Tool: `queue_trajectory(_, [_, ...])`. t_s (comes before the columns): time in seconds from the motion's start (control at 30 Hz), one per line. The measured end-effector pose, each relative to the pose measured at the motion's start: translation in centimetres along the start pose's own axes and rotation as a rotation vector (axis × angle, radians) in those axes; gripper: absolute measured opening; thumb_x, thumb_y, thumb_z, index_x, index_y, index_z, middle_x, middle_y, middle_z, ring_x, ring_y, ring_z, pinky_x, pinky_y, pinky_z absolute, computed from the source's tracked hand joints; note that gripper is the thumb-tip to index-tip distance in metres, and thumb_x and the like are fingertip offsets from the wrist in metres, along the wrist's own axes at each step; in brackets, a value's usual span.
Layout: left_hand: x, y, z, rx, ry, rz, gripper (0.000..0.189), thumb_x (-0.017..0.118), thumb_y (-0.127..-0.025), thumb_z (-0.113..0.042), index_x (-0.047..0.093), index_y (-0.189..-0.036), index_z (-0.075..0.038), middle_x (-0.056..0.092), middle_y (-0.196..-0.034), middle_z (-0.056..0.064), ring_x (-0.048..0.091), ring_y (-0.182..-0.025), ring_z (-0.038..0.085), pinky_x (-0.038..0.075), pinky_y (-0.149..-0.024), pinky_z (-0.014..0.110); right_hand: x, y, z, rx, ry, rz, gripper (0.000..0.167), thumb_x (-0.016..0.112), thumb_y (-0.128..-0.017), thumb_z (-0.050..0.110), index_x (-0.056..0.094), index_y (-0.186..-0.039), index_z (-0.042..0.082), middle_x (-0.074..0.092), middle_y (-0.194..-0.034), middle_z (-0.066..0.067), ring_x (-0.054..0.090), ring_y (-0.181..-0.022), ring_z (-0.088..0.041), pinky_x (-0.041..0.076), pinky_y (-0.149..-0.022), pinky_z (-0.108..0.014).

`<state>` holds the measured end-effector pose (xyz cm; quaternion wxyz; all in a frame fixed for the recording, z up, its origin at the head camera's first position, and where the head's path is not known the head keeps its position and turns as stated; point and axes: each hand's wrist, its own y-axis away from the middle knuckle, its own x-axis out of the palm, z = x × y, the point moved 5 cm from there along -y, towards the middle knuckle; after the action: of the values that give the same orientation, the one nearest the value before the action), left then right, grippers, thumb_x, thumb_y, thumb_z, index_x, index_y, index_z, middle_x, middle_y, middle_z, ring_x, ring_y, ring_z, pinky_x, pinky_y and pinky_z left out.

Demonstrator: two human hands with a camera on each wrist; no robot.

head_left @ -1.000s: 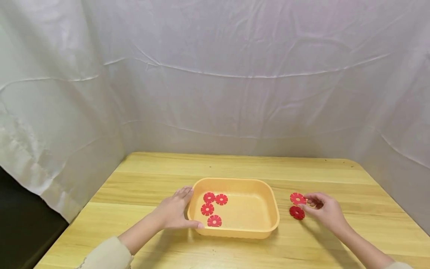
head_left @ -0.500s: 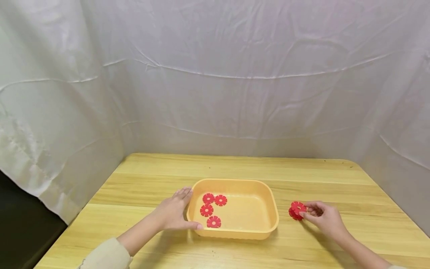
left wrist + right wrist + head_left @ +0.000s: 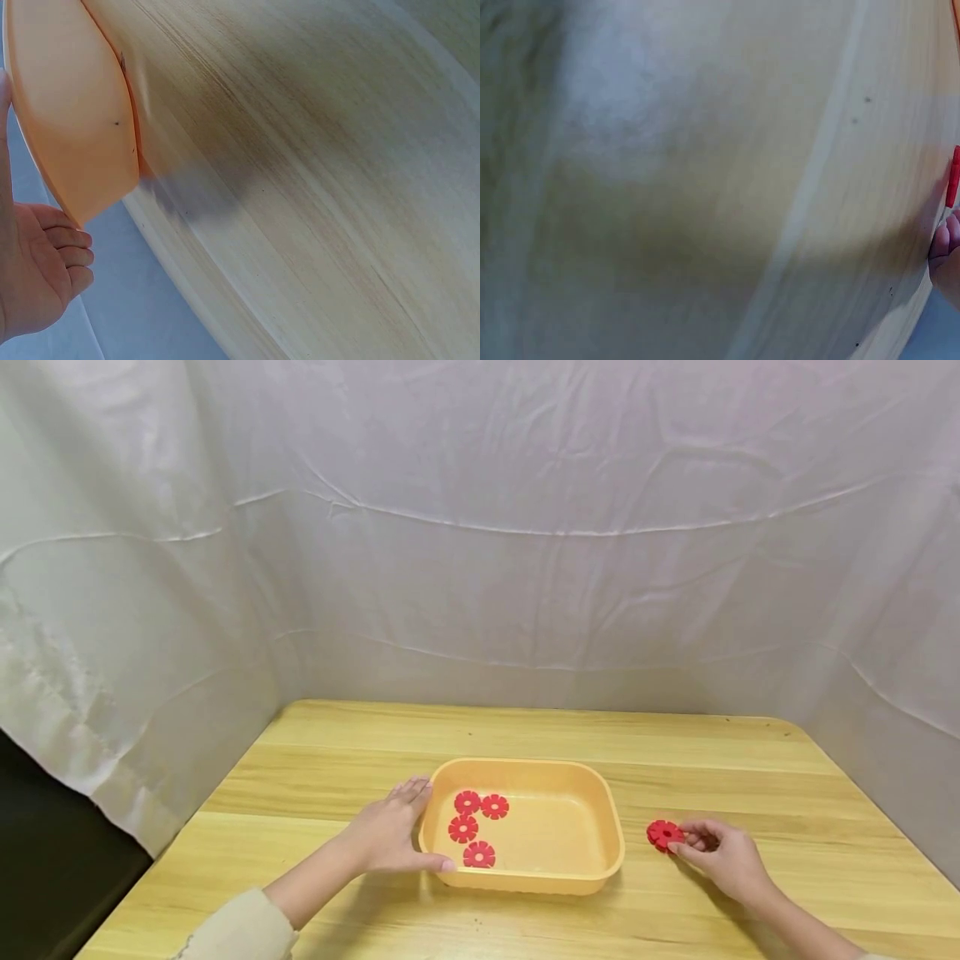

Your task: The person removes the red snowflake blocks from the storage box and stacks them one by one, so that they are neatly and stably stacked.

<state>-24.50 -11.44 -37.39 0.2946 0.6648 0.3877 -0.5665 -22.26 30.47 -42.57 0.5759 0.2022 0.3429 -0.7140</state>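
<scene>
A shallow orange-yellow plastic tub (image 3: 558, 835) stands mid-table. My left hand (image 3: 392, 832) holds its left end, thumb along the near rim and fingers at the far-left corner; the left wrist view shows those fingers bent beside the tub's (image 3: 75, 105) wall. Inside, toward the left, lie several red notched flower-shaped discs (image 3: 478, 855). To the right of the tub, my right hand (image 3: 723, 853) pinches a red notched disc (image 3: 663, 833) by its right edge, low over the table. Another such disc appears stacked beneath it, mostly hidden. At the right wrist view's edge, red discs (image 3: 953, 178) show side-on.
The wooden table (image 3: 360, 735) carries the tub and discs. A pale curtain (image 3: 525, 593) hangs round its back and sides. Something dark (image 3: 52, 843) shows at the lower left beyond the table edge.
My right hand has come down toward me with the pinched disc, which moved from above the dark red disc to lie over it. The left hand and tub stay put.
</scene>
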Motion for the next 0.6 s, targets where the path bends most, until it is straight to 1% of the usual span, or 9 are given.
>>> queue_trajectory(0.13, [0.01,-0.04,0.00,-0.003,0.002,0.005,0.109,0.058,-0.068,-0.074,0.035,-0.139,0.006,0.033,-0.146,0.023,0.031,-0.136,0.038,0.037,-0.107,0.048,0.05,-0.05,-0.08,0.010,0.002,0.004,0.025,0.075,-0.074,0.006,0.067,-0.094,-0.005,0.061,-0.073,0.001,0.047,-0.061,0.006,0.046,-0.054,-0.015])
queue_trajectory(0.4, [0.02,-0.12,0.01,-0.006,0.007,0.005,0.109,0.059,-0.068,-0.073,0.035,-0.139,0.005,0.034,-0.146,0.023,0.031,-0.136,0.038,0.036,-0.108,0.048,0.13,-0.11,-0.09,-0.012,0.023,-0.021,0.023,0.077,-0.071,0.005,0.068,-0.091,-0.004,0.058,-0.069,0.004,0.043,-0.059,0.007,0.043,-0.051,-0.015])
queue_trajectory(0.6, [-0.03,-0.11,-0.09,-0.007,0.004,0.006,0.109,0.059,-0.068,-0.073,0.035,-0.140,0.005,0.033,-0.146,0.023,0.031,-0.137,0.037,0.036,-0.108,0.048,0.18,-0.13,-0.25,0.020,0.043,0.011,0.025,0.077,-0.073,0.008,0.068,-0.093,-0.004,0.055,-0.069,0.003,0.041,-0.059,0.006,0.042,-0.052,-0.016])
